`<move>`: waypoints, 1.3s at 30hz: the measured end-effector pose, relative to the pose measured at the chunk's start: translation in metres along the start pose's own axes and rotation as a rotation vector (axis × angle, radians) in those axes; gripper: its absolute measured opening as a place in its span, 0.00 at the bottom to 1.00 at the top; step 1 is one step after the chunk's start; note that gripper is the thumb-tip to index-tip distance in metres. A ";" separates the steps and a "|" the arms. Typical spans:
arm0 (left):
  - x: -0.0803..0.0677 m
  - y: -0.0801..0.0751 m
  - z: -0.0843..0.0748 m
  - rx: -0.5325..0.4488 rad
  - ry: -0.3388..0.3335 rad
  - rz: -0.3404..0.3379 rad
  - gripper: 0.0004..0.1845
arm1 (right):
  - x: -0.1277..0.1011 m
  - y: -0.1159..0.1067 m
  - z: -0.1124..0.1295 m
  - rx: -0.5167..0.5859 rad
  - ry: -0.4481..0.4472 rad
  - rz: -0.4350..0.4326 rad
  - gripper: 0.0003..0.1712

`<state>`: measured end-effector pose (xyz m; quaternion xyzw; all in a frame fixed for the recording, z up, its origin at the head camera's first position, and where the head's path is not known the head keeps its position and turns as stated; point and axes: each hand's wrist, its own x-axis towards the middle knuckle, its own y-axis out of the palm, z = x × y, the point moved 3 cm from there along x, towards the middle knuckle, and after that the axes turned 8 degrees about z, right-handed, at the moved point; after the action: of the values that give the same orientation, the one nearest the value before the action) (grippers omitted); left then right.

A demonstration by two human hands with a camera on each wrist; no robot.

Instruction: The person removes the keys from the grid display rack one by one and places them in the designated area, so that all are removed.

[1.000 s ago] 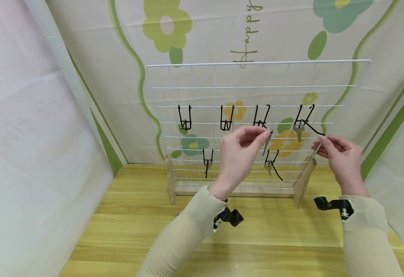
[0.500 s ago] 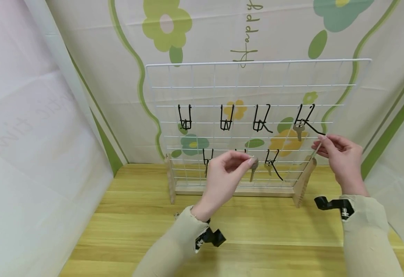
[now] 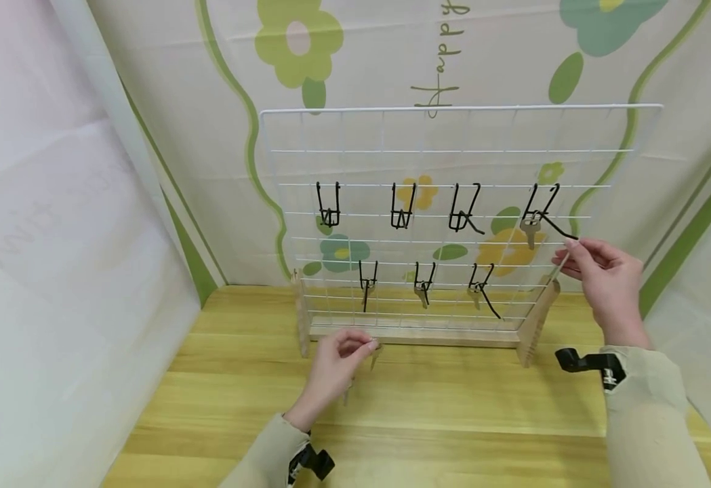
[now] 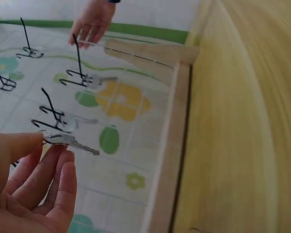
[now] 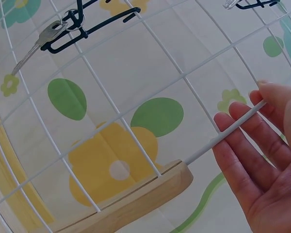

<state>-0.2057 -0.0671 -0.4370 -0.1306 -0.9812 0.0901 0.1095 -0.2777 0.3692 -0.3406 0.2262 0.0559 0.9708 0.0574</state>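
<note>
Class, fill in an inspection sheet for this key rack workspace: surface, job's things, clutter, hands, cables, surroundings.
Surface: yellow wooden tabletop, bare where visible.
Job's things: white wire grid upright in a wooden base; seven black hooks in two rows; a key on the top right hook; small keys on the lower hooks; a loose key held low in front of the base.
Clutter: nothing seen.
Hands: left hand pinches the loose key; right hand holds the grid's right edge wire with its fingers.
Cables: nothing seen.
Surroundings: flower-print backdrop behind; white cloth on the left.
</note>
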 end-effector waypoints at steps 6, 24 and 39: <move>-0.004 -0.006 0.041 -0.034 -0.083 0.040 0.07 | -0.001 0.000 -0.001 0.003 0.001 -0.003 0.12; 0.005 0.005 0.075 0.147 -0.222 0.236 0.04 | 0.000 -0.001 -0.003 0.003 0.002 -0.003 0.20; 0.006 0.013 0.064 0.239 -0.280 0.181 0.04 | 0.000 -0.001 -0.001 0.000 0.018 -0.003 0.16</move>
<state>-0.2239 -0.0624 -0.4997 -0.1904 -0.9535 0.2327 -0.0217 -0.2783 0.3704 -0.3421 0.2173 0.0567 0.9727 0.0584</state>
